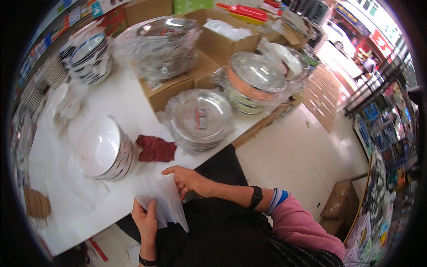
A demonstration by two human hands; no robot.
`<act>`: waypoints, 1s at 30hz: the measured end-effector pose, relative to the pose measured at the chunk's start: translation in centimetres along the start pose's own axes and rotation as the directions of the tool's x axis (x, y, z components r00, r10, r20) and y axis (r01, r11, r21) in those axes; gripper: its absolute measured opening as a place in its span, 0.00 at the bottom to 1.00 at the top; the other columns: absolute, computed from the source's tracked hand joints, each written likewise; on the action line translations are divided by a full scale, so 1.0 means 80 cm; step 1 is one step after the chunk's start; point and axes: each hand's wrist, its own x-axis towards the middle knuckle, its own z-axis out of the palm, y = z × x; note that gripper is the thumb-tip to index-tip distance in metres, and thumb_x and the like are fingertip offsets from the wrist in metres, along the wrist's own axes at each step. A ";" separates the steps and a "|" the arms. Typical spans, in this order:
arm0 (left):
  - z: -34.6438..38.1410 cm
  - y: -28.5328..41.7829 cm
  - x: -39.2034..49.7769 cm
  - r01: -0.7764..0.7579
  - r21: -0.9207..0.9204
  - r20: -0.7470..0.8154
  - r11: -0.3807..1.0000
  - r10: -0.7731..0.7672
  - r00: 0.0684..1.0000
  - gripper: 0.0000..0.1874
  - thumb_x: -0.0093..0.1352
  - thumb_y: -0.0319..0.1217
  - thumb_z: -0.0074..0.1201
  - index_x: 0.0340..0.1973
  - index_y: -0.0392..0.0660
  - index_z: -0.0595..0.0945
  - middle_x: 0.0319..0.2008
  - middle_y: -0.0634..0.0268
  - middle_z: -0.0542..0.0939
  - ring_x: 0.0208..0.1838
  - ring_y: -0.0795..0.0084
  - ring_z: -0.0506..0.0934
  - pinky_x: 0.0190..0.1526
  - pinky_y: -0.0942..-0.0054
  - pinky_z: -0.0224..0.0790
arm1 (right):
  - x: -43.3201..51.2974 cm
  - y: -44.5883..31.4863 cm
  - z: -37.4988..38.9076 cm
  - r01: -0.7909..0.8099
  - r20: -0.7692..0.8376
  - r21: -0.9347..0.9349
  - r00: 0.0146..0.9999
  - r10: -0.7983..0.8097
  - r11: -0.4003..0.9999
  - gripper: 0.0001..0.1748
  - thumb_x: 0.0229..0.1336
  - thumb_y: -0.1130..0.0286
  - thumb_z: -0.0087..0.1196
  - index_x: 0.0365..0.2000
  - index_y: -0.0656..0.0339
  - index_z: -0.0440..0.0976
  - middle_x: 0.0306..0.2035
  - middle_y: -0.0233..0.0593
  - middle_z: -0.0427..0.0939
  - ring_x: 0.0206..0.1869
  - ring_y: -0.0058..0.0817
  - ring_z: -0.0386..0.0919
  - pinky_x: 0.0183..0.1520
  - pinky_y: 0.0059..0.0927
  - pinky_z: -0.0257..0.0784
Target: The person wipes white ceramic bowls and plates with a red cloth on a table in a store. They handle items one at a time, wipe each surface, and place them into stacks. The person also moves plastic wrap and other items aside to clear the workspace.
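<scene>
A thin, translucent white packing sheet or bag [164, 200] hangs between my hands at the table's front edge. Its near end drops over my dark clothing. My left hand [145, 213] pinches the lower left side, thumb in front. My right hand [191, 180] grips the upper right edge, index finger stretched out over it. Beyond the sheet, to the left, a stack of white bowls [100, 148] with dark-patterned outsides stands on the white table [83, 207]. A dark red cloth [156, 149] lies crumpled between the bowls and a stack of plastic-wrapped round metal trays [200, 116].
Plastic-wrapped pots or basins [257, 80] stand at the table's right side. Behind them are open cardboard boxes [217, 43] and more wrapped metalware [163, 50]. Patterned bowls [88, 60] and stacked plates [55, 71] line the far left. Cardboard boxes [342, 200] sit on the tiled floor, right.
</scene>
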 end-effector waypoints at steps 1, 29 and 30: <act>0.006 0.001 0.001 -0.102 0.084 0.004 0.991 0.102 0.995 0.06 0.67 0.21 0.55 0.39 0.34 0.75 0.31 0.61 0.81 0.33 0.77 0.75 0.38 0.76 0.68 | -0.005 -0.002 -0.002 -0.011 0.004 -0.024 1.000 0.011 1.000 0.31 0.69 0.52 0.46 0.65 0.58 0.58 0.47 0.43 0.71 0.37 0.26 0.76 0.36 0.31 0.79; -0.178 -0.060 0.047 -0.109 0.468 -0.498 0.877 0.364 0.787 0.15 0.74 0.34 0.54 0.29 0.34 0.78 0.20 0.57 0.74 0.26 0.68 0.65 0.30 0.60 0.64 | -0.014 -0.031 0.000 0.420 0.099 -0.605 0.883 -0.459 0.676 0.23 0.59 0.77 0.55 0.56 0.62 0.69 0.28 0.30 0.71 0.28 0.19 0.70 0.35 0.24 0.69; -0.194 -0.067 0.048 -0.042 0.525 -0.525 0.850 0.362 0.770 0.18 0.74 0.37 0.52 0.27 0.34 0.76 0.19 0.56 0.70 0.25 0.68 0.63 0.29 0.60 0.61 | -0.032 -0.040 -0.002 0.456 0.150 -0.606 0.870 -0.469 0.652 0.24 0.58 0.77 0.57 0.56 0.62 0.69 0.28 0.30 0.73 0.28 0.20 0.71 0.36 0.25 0.71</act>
